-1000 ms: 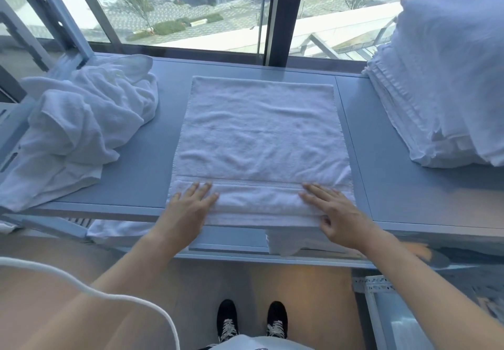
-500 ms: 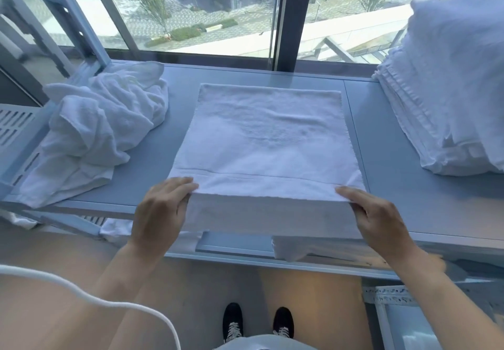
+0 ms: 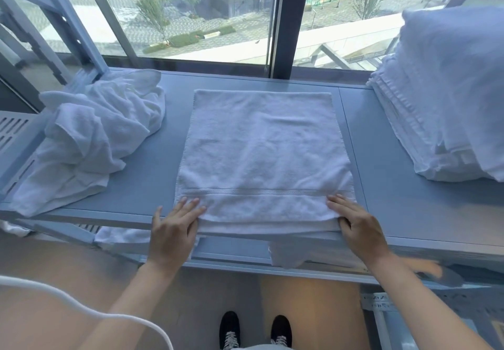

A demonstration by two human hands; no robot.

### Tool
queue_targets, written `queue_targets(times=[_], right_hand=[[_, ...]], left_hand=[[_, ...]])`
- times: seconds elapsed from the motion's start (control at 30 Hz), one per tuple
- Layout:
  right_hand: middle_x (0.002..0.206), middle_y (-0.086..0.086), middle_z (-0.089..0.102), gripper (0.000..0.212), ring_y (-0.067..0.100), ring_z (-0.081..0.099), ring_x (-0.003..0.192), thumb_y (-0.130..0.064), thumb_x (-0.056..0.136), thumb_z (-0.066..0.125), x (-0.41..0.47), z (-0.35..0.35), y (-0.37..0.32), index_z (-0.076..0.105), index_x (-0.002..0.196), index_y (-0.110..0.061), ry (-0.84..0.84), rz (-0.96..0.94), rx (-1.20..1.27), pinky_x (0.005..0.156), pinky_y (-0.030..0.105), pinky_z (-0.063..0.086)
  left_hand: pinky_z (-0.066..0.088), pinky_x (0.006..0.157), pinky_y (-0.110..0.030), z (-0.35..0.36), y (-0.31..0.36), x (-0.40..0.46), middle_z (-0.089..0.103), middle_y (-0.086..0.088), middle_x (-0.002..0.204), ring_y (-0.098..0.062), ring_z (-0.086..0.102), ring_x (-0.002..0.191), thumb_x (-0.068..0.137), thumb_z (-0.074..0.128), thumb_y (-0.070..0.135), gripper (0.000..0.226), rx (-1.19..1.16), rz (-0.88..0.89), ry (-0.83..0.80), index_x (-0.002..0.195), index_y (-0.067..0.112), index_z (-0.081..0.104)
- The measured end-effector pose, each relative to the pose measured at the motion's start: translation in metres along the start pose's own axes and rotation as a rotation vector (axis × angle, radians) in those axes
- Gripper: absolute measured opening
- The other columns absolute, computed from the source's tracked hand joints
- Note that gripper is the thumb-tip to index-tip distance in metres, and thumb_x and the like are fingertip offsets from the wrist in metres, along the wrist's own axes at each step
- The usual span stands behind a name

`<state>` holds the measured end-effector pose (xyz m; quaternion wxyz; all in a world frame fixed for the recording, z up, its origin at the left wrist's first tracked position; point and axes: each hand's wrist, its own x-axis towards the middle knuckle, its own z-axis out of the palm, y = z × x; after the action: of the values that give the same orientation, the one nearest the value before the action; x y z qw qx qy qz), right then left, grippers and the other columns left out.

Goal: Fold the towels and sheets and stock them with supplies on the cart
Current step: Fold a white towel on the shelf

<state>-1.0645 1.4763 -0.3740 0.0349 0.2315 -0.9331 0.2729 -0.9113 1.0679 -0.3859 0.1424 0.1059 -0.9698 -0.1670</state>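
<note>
A white towel (image 3: 261,153) lies flat in the middle of the grey-blue cart shelf (image 3: 395,186), its near edge at the shelf's front lip. My left hand (image 3: 174,227) holds the near left corner, fingers on top and thumb hidden under the edge. At the near right corner my right hand (image 3: 354,227) holds the towel the same way, its thumb tucked beneath the edge.
A crumpled heap of white towels (image 3: 95,137) lies at the shelf's left end. A tall stack of folded white linen (image 3: 441,104) fills the right end. White cloth (image 3: 286,254) sits on the lower shelf. A window runs behind; a white cable (image 3: 81,314) crosses the lower left.
My hands went from pressing flat on the near fold to gripping the near edge and lifting it. The edge now lies back down on the shelf, with both corners still held.
</note>
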Motion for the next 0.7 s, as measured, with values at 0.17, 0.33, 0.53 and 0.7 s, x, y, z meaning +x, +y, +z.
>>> queue_targets(times=[0.17, 0.33, 0.53, 0.7], right_hand=[[0.137, 0.004, 0.067, 0.048, 0.025, 0.057, 0.135, 0.016, 0.090, 0.056, 0.039, -0.005, -0.007, 0.073, 0.127, -0.009, -0.035, 0.021, -0.004, 0.111, 0.044, 0.048], [0.129, 0.001, 0.071, 0.039, 0.016, 0.064, 0.124, 0.011, 0.094, 0.059, 0.046, -0.024, -0.008, 0.076, 0.121, -0.010, 0.152, -0.018, 0.008, 0.104, 0.029, 0.050], [0.138, -0.002, 0.065, 0.058, 0.019, 0.054, 0.138, 0.024, 0.086, 0.055, -0.014, 0.003, 0.007, 0.072, 0.129, -0.011, 0.013, -0.009, 0.004, 0.117, 0.035, 0.041], [0.137, 0.003, 0.066, 0.058, 0.024, 0.056, 0.136, 0.027, 0.083, 0.057, -0.009, 0.003, 0.010, 0.073, 0.127, -0.008, 0.033, -0.015, -0.025, 0.110, 0.047, 0.050]], left_hand=[[0.035, 0.112, -0.062, -0.011, 0.003, 0.053, 0.066, 0.001, 0.139, -0.024, 0.054, 0.139, 0.099, 0.061, 0.006, 0.030, -0.094, -0.081, -0.089, 0.121, 0.021, 0.076], [0.049, 0.101, -0.059, -0.031, -0.006, 0.062, 0.073, -0.004, 0.126, -0.030, 0.065, 0.125, 0.099, 0.064, 0.006, 0.021, -0.136, -0.011, 0.109, 0.109, 0.016, 0.079], [0.046, 0.110, -0.050, 0.007, -0.013, -0.014, 0.065, -0.001, 0.139, -0.027, 0.057, 0.136, 0.097, 0.058, 0.003, 0.030, -0.182, 0.053, 0.096, 0.117, 0.015, 0.076], [0.046, 0.110, -0.052, 0.012, -0.018, -0.011, 0.062, 0.001, 0.143, -0.023, 0.052, 0.140, 0.100, 0.048, 0.018, 0.035, -0.158, 0.074, 0.107, 0.122, 0.017, 0.074]])
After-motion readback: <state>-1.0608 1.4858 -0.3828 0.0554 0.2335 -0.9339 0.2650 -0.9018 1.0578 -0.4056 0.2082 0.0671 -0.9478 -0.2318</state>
